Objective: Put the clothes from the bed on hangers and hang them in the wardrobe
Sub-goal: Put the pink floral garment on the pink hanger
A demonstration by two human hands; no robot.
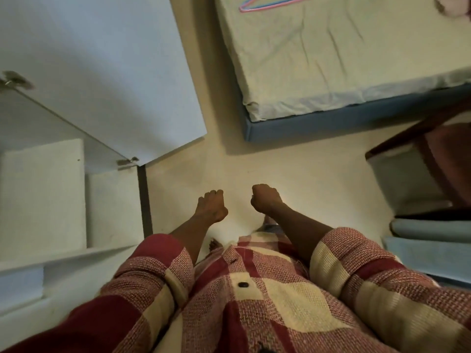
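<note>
Pale floor (293,161) all around, with the wardrobe door (107,72) swung open on the left and a dark wooden chair (433,138) off to the right. Bed (344,59) sits ahead, pink and blue hangers (270,2) lying on it, some pinkish clothes (456,6) barely visible at the far corner. Left hand (211,206) and right hand (266,198) both hang out front, fingers curled in, holding nothing.

The bed (344,59) wears creased, matt cloth. The wardrobe door (102,72) looks smooth and matt; the sleeves (158,271) coarse-woven.
</note>
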